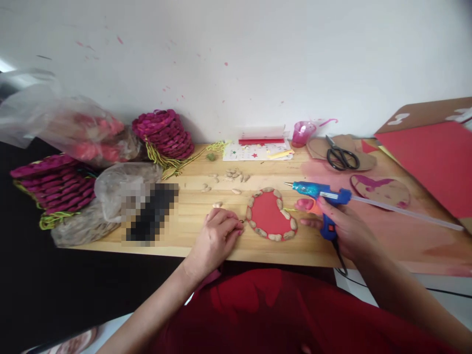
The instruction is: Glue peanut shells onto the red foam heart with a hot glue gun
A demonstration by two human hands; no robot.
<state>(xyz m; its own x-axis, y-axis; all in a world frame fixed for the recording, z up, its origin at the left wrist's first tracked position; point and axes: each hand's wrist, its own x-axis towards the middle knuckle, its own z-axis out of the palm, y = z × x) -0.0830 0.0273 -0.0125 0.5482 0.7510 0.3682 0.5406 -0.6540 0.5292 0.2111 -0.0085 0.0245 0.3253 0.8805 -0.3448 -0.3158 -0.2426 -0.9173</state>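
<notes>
My right hand (341, 226) is wrapped round the grip of a blue hot glue gun (313, 189), whose metal nozzle points left above the table. A clear glue stick (405, 212) juts from its back end. My left hand (220, 233) rests low over the table with its fingertips pressed together; whatever they pinch is too small and hidden to name. Just right of those fingertips lies a red rounded, bean-like cutout (271, 214), edged with peanuts in their shells. Loose peanuts (234, 173) are scattered behind, and one peanut (217, 204) sits beside my left knuckles.
On the left are magenta woven baskets (163, 133), plastic bags (125, 189) and a blurred dark object (152, 214). Black-handled scissors (342, 158), cardboard pieces (381, 191), a pink cup (303, 133) and red sheets (424, 167) are at right. A cord (341, 258) hangs from the glue gun.
</notes>
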